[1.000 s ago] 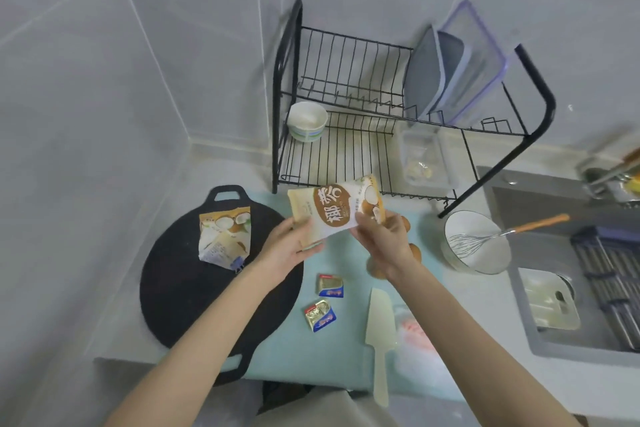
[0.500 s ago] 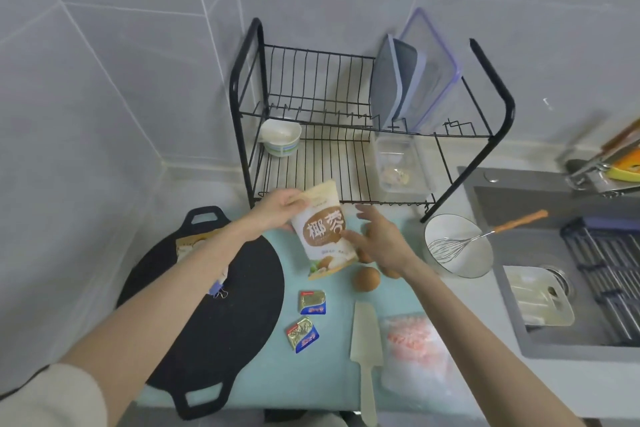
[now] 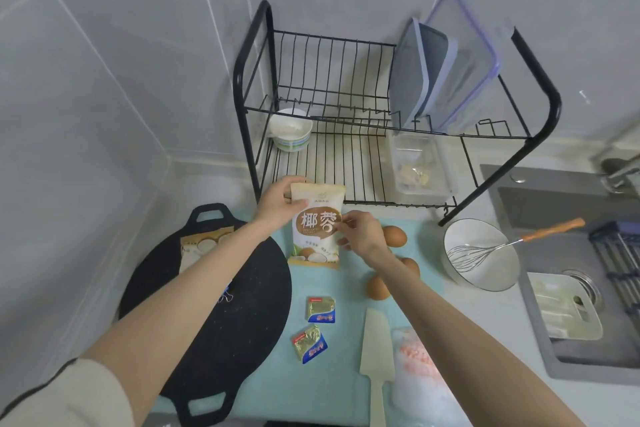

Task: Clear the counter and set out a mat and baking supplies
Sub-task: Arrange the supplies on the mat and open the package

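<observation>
Left hand (image 3: 277,205), right hand (image 3: 362,234) hold coconut pouch (image 3: 314,236); forearms (image 3: 214,282) half-hide second pouch (image 3: 204,243), eggs (image 3: 394,236).

The large brown characters 椰蓉 are printed on the front of the pouch (image 3: 317,229), while the finer lines beneath them and the print on the blue-cornered butter packets (image 3: 321,309) are too small to be read.

Blk pan (image 3: 221,291), lt-blue mat (image 3: 332,371)
</observation>
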`<state>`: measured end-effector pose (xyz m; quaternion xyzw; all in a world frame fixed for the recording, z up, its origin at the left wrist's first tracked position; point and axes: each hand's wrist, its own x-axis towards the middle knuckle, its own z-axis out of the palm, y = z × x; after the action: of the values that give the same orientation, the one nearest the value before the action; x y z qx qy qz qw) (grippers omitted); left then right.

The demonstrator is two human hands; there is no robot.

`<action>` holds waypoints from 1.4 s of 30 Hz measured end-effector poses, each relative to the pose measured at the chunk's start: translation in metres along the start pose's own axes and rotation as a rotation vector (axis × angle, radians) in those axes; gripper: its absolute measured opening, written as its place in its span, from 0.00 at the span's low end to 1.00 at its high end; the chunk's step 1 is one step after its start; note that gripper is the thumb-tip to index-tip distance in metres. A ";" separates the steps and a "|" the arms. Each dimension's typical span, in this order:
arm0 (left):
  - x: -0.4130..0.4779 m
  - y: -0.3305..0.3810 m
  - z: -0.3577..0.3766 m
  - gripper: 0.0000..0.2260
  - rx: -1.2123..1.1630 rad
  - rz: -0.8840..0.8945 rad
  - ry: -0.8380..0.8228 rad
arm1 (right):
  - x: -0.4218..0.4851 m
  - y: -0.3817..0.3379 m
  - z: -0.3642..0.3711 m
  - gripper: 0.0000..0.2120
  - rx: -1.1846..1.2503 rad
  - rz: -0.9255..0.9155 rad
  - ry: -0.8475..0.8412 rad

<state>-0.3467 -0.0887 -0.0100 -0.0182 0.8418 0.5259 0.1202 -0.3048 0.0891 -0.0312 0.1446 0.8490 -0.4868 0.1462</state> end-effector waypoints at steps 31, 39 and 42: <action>-0.067 -0.042 -0.004 0.19 0.027 -0.080 0.131 | -0.026 -0.001 0.003 0.08 -0.099 -0.276 0.226; -0.125 -0.072 -0.064 0.12 -0.015 -0.074 0.430 | -0.052 -0.033 0.075 0.07 -0.142 -0.343 -0.186; -0.134 -0.090 -0.080 0.15 0.043 -0.144 0.503 | -0.051 -0.040 0.108 0.09 -0.140 -0.239 -0.307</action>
<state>-0.2171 -0.2126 -0.0260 -0.2057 0.8527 0.4771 -0.0553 -0.2622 -0.0295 -0.0322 -0.0434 0.8596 -0.4568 0.2248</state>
